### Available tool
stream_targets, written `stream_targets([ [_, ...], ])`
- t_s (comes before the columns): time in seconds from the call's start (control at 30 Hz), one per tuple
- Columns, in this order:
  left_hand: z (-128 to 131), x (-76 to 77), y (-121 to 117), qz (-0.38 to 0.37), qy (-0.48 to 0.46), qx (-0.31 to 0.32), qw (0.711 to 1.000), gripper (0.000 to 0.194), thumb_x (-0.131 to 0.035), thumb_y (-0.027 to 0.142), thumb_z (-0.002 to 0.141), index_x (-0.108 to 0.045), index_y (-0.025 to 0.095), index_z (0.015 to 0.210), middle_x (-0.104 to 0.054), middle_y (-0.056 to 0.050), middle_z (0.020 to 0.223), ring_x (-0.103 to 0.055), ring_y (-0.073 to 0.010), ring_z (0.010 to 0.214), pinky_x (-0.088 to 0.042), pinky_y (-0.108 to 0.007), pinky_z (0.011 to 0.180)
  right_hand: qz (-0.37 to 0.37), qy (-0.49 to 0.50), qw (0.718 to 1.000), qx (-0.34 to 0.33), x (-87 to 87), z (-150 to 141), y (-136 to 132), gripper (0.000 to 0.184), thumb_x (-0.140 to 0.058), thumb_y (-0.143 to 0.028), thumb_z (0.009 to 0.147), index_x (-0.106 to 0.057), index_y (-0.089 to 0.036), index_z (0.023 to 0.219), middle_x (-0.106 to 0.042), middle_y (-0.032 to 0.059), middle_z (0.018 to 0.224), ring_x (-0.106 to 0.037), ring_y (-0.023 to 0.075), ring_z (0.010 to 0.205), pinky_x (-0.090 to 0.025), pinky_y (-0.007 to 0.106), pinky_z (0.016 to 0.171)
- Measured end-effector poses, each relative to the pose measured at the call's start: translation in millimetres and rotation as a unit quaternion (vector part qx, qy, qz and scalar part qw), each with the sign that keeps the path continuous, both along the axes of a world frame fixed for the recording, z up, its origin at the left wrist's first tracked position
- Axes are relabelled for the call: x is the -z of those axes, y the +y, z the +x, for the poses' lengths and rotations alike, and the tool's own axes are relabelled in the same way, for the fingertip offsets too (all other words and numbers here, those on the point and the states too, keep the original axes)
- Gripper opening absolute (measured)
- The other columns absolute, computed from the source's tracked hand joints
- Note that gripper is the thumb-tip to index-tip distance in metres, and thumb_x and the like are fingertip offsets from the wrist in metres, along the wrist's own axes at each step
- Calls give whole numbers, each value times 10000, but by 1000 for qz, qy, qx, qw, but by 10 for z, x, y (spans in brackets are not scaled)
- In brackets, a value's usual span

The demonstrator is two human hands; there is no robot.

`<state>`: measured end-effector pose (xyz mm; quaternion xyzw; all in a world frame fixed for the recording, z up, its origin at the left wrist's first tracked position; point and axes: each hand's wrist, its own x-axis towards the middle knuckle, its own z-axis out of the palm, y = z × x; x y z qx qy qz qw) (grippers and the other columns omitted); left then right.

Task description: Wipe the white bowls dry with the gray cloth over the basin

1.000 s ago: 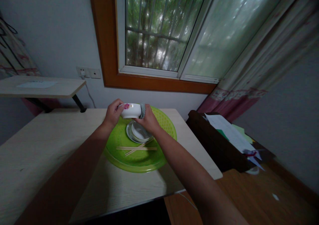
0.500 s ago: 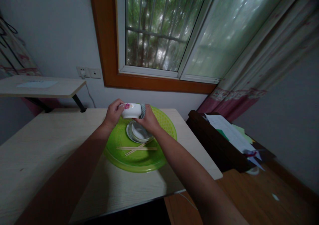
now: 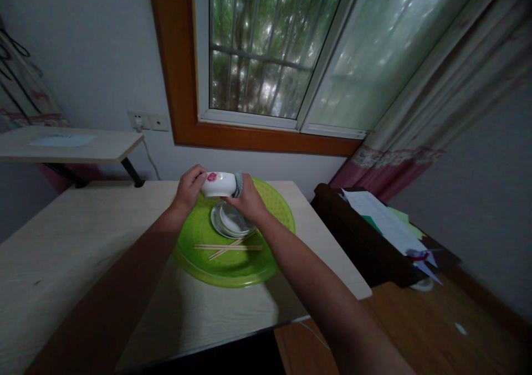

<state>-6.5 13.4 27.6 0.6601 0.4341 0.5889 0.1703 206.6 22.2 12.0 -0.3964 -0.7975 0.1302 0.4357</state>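
A white bowl (image 3: pixel 220 185) with a pink flower is held up above a round green tray (image 3: pixel 226 282). My left hand (image 3: pixel 190 188) is closed on the bowl's left side. My right hand (image 3: pixel 248 199) presses a grey cloth (image 3: pixel 238 184) against its right side, the thumb below. Under the right hand, partly hidden by it, a small stack of white dishes (image 3: pixel 224 228) sits on the tray. Wooden chopsticks (image 3: pixel 228 247) lie crossed just in front of the dishes.
The tray stands on a pale wooden table (image 3: pixel 137 242). On the left is a raised shelf (image 3: pixel 103 150) with a paper sheet on it. Beyond the table's right edge, papers (image 3: pixel 380 220) lie on a dark piece of furniture (image 3: pixel 353 236). A window (image 3: pixel 266 59) is behind.
The bowl has turned very slightly in my hands, its flower showing a little more clearly. Otherwise my hands and the tray's contents stay in place.
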Motion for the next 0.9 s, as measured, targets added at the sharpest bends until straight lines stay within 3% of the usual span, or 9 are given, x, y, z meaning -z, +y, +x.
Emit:
stream_targets([
  [0.9, 12, 3, -12, 4, 3, 6, 1000, 254, -580, 422, 885, -581, 197, 767, -541, 14, 726, -496, -151, 707, -376, -291, 661, -6, -4, 1000, -3, -6, 6, 4, 616, -834, -312, 758, -521, -196, 1275, -571, 108, 1219, -575, 277, 1152, -504, 452, 1034],
])
